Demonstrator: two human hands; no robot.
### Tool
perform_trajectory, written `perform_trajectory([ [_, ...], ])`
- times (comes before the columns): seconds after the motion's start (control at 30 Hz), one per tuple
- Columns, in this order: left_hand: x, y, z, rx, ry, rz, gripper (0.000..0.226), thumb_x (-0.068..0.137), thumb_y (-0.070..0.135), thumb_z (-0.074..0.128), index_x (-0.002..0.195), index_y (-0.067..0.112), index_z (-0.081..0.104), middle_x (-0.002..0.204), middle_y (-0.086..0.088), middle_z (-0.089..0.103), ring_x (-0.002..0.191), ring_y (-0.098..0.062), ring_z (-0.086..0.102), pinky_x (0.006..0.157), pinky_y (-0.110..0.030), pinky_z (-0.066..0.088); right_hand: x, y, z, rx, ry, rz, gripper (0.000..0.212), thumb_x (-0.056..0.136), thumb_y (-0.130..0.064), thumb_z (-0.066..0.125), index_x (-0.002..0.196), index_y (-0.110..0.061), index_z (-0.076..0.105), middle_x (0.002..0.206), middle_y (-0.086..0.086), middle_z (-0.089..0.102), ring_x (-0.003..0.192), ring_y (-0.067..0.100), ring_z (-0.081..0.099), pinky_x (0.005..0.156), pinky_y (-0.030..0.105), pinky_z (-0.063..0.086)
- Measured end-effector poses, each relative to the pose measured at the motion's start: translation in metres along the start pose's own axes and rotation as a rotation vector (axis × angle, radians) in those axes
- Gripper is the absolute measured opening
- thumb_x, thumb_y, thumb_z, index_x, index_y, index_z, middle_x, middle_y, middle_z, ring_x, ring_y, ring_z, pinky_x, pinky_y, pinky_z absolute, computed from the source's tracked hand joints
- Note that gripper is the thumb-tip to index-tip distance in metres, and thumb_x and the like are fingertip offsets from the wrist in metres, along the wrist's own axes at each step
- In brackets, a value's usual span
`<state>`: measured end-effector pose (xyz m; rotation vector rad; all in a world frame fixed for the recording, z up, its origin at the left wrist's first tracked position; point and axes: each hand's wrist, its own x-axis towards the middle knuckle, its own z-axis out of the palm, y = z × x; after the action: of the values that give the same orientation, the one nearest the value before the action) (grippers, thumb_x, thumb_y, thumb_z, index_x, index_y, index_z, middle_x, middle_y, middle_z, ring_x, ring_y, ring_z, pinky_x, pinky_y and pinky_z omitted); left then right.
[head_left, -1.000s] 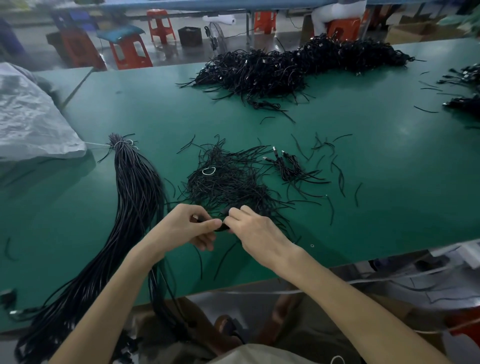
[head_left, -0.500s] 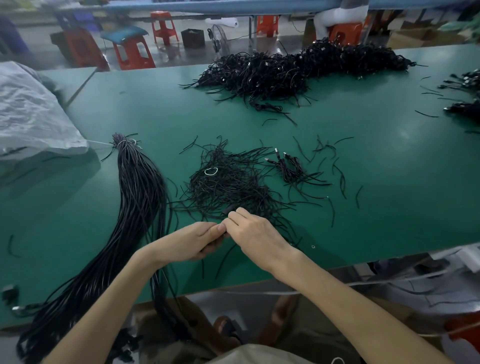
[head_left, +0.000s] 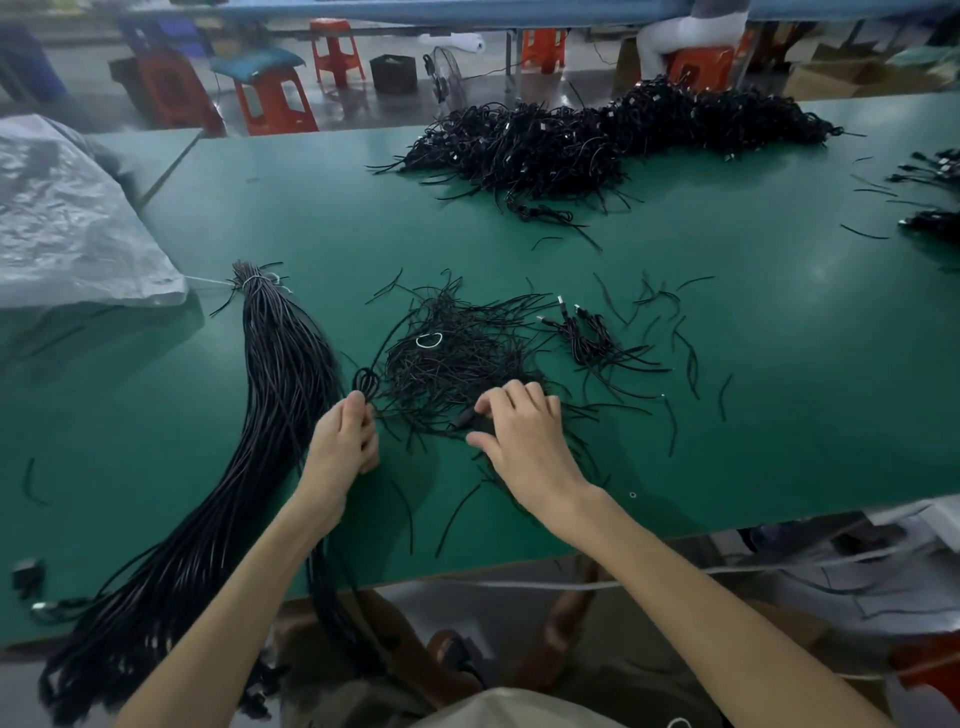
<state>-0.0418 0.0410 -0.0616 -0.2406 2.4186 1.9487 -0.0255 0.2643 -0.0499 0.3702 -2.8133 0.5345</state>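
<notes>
On the green felt-topped worktable (head_left: 727, 364), the two hands, which met at the near edge of the loose pile of thin black wire ties (head_left: 457, 358) half a second ago, have now drawn apart. The left hand (head_left: 343, 441) has swung out toward the long tied bundle of black cables (head_left: 270, 415) and is closed round a small coiled black cable (head_left: 365, 382), whose loops stick up above the fist. The right hand (head_left: 524, 436) has gone into the pile's near side, fingers curled, thumb and forefinger pinching a short dark piece (head_left: 461, 418). My reading is that the coil is wound and a tie is being fetched to bind it.

Whether that piece is a tie or a plug end is hard to tell, black on black. The coil's lower turns are hidden inside the left fist, and the long bundle's tail drops out of sight past the table's front edge.
</notes>
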Motion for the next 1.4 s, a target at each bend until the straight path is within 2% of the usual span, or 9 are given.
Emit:
perform_trajectory([
  [0.17, 0.0, -0.005, 0.017, 0.04, 0.043, 0.072, 0.041, 0.112, 0.036, 0.031, 0.08, 0.012, 0.04, 0.056, 0.007, 0.032, 0.046, -0.014, 0.029, 0.043, -0.029, 0.03, -0.004, 0.0, 0.031, 0.091, -0.109, 0.088, 0.024, 0.096, -0.039, 0.066, 0.111, -0.021, 0.062, 0.114, -0.003, 0.053, 0.111, 0.019, 0.043, 0.094, 0.033, 0.032],
  [0.3, 0.001, -0.007, 0.023, 0.063, 0.072, 0.108, 0.041, 0.112, 0.033, 0.031, 0.077, 0.013, 0.039, 0.059, 0.006, 0.032, 0.046, -0.009, 0.029, 0.046, -0.026, 0.027, -0.006, 0.003, 0.04, 0.165, -0.05, 0.128, 0.017, 0.096, -0.037, 0.068, 0.103, -0.022, 0.064, 0.107, -0.007, 0.052, 0.106, 0.016, 0.043, 0.092, 0.031, 0.034],
  [0.43, 0.002, -0.01, 0.023, 0.049, 0.068, 0.117, 0.041, 0.112, 0.032, 0.031, 0.076, 0.014, 0.038, 0.058, 0.007, 0.03, 0.046, -0.009, 0.027, 0.044, -0.024, 0.026, -0.009, 0.004, 0.041, 0.24, -0.003, 0.152, 0.023, 0.094, -0.037, 0.07, 0.108, -0.023, 0.058, 0.102, -0.011, 0.046, 0.1, 0.011, 0.043, 0.09, 0.028, 0.033],
  [0.73, 0.005, -0.012, 0.024, 0.082, 0.063, 0.156, 0.04, 0.112, 0.031, 0.031, 0.077, 0.012, 0.038, 0.059, 0.005, 0.03, 0.049, -0.012, 0.027, 0.044, -0.028, 0.026, -0.007, 0.006, 0.047, 0.212, 0.027, 0.156, 0.021, 0.098, -0.032, 0.065, 0.117, -0.021, 0.063, 0.113, -0.006, 0.049, 0.109, 0.013, 0.046, 0.098, 0.03, 0.036],
  [0.93, 0.002, -0.009, 0.024, 0.086, 0.046, 0.158, 0.04, 0.111, 0.033, 0.031, 0.079, 0.011, 0.04, 0.06, 0.004, 0.03, 0.048, -0.009, 0.026, 0.044, -0.026, 0.026, -0.005, 0.008, 0.045, 0.391, 0.099, 0.189, 0.015, 0.095, -0.014, 0.069, 0.103, -0.026, 0.065, 0.093, -0.018, 0.052, 0.093, 0.005, 0.046, 0.093, 0.028, 0.036],
  [1.07, 0.0, -0.005, 0.025, 0.116, 0.02, 0.165, 0.04, 0.111, 0.033, 0.03, 0.08, 0.009, 0.04, 0.064, 0.0, 0.03, 0.05, -0.01, 0.026, 0.045, -0.024, 0.026, -0.006, 0.01, 0.038, 0.52, 0.153, 0.232, 0.016, 0.093, -0.012, 0.072, 0.098, -0.026, 0.065, 0.089, -0.019, 0.055, 0.093, 0.001, 0.048, 0.095, 0.035, 0.043],
  [1.3, -0.002, -0.004, 0.027, 0.142, 0.0, 0.179, 0.04, 0.112, 0.031, 0.031, 0.08, 0.01, 0.04, 0.065, -0.001, 0.03, 0.051, -0.01, 0.026, 0.047, -0.024, 0.026, -0.01, 0.012, 0.03, 0.684, 0.288, 0.304, 0.019, 0.088, -0.015, 0.077, 0.091, -0.03, 0.067, 0.087, -0.017, 0.061, 0.094, 0.01, 0.057, 0.092, 0.041, 0.05],
  [1.4, -0.001, -0.006, 0.027, 0.136, 0.009, 0.183, 0.04, 0.112, 0.031, 0.031, 0.08, 0.01, 0.041, 0.065, -0.001, 0.03, 0.05, -0.01, 0.026, 0.046, -0.024, 0.026, -0.01, 0.013, 0.03, 0.72, 0.308, 0.317, 0.019, 0.087, -0.017, 0.079, 0.09, -0.031, 0.067, 0.086, -0.015, 0.061, 0.092, 0.013, 0.06, 0.089, 0.036, 0.052],
])
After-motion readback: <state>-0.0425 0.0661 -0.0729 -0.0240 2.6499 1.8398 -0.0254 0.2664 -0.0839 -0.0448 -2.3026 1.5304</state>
